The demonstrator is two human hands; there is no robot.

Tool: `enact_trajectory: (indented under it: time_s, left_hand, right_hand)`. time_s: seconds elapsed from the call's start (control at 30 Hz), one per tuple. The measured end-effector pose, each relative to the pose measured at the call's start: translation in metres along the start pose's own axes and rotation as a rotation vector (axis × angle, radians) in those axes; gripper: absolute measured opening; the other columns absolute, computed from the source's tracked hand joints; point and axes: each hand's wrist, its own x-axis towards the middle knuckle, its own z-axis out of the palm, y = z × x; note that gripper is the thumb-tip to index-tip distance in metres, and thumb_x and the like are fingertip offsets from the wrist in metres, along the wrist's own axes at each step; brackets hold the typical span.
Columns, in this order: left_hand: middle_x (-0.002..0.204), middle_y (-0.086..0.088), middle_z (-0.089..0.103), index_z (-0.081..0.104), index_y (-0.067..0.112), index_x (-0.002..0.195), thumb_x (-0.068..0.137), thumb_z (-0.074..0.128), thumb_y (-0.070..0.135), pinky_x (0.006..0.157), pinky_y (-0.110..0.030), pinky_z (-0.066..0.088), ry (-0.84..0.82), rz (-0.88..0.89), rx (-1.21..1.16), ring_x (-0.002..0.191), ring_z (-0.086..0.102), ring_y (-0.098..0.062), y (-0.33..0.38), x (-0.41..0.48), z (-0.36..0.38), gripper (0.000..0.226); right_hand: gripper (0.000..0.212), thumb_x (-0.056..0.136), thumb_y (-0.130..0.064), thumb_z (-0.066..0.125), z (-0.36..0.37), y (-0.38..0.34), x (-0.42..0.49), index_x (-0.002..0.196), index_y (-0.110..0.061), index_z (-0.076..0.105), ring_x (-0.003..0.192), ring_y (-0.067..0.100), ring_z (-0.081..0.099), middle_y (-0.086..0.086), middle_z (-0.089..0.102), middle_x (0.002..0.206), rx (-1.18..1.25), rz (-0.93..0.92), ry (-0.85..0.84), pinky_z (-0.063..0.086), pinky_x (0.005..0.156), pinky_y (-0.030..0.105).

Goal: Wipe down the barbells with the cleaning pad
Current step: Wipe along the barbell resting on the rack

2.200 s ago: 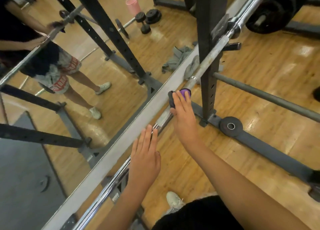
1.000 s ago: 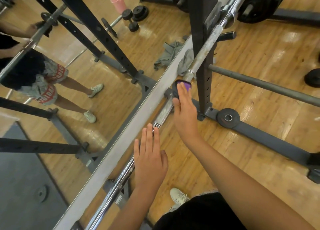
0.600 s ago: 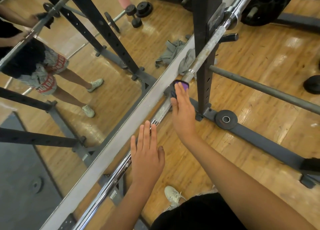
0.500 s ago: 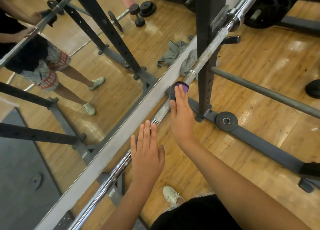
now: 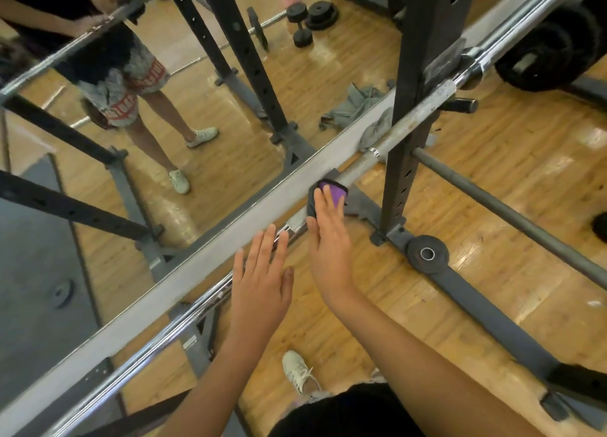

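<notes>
Head view: right hand [image 5: 328, 239], fingers straight, presses purple-black pad [image 5: 335, 192] onto dull round barbell [image 5: 410, 121]; left hand [image 5: 262, 282] flat at 7 o'clock. Glossy wood floor [image 5: 492, 206], mirror [image 5: 203, 85] at 10 o'clock.

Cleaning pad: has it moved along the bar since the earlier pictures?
Yes, a little. The cleaning pad under the right hand has slid down the barbell, away from the rack upright, toward the left hand.
</notes>
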Motion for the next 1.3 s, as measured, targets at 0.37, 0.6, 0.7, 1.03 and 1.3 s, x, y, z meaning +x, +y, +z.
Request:
enact_trajectory:
  time_s: [0.37, 0.6, 0.7, 1.03, 1.3]
  left_hand:
    - [0.164, -0.008, 0.035, 0.037, 0.02, 0.157, 0.108, 0.031, 0.042, 0.123, -0.059, 0.009, 0.108, -0.427, -0.089, 0.155, 0.022, -0.028, -0.047, -0.029, -0.033, 0.055]
    - [0.163, -0.009, 0.035, 0.037, 0.02, 0.157, 0.107, 0.023, 0.048, 0.12, -0.064, 0.012, 0.054, -0.567, -0.099, 0.155, 0.023, -0.03, -0.085, -0.086, -0.026, 0.058]
    - [0.159, -0.012, 0.042, 0.046, 0.016, 0.152, 0.108, 0.02, 0.045, 0.119, -0.063, 0.017, 0.04, -0.54, -0.112, 0.151, 0.029, -0.034, -0.094, -0.1, -0.021, 0.059]
    - [0.155, -0.008, 0.047, 0.05, 0.016, 0.149, 0.109, 0.024, 0.04, 0.121, -0.058, 0.018, 0.068, -0.52, -0.1, 0.15, 0.033, -0.031, -0.091, -0.102, -0.016, 0.054]
    - [0.153, -0.007, 0.049, 0.052, 0.017, 0.148, 0.108, 0.026, 0.04, 0.122, -0.059, 0.016, 0.101, -0.519, -0.136, 0.15, 0.033, -0.03, -0.091, -0.102, -0.014, 0.052]
  right_hand:
    - [0.049, 0.109, -0.035, 0.04, -0.028, 0.007, 0.005, 0.157, -0.025, 0.032, 0.155, 0.01, 0.003, -0.011, 0.026, 0.165, 0.048, 0.015, -0.152, 0.016, 0.121, 0.023]
    - [0.05, 0.109, -0.029, 0.042, -0.024, 0.0, 0.003, 0.158, -0.019, 0.033, 0.155, 0.012, 0.011, -0.009, 0.025, 0.164, -0.03, 0.003, -0.106, 0.016, 0.119, 0.018]
    - [0.051, 0.109, -0.027, 0.042, -0.023, -0.001, 0.003, 0.158, -0.019, 0.032, 0.156, 0.018, 0.015, -0.007, 0.025, 0.165, -0.059, 0.005, -0.101, 0.022, 0.122, 0.029]
    - [0.047, 0.11, -0.019, 0.042, -0.032, -0.01, 0.019, 0.156, -0.015, 0.036, 0.156, 0.02, 0.008, -0.001, 0.035, 0.162, -0.262, -0.13, -0.159, 0.019, 0.119, 0.029]
    - [0.046, 0.099, 0.002, 0.052, -0.012, -0.006, 0.022, 0.143, -0.012, 0.054, 0.15, 0.043, 0.025, 0.01, 0.052, 0.148, -0.652, -0.341, -0.339, 0.01, 0.121, 0.063]
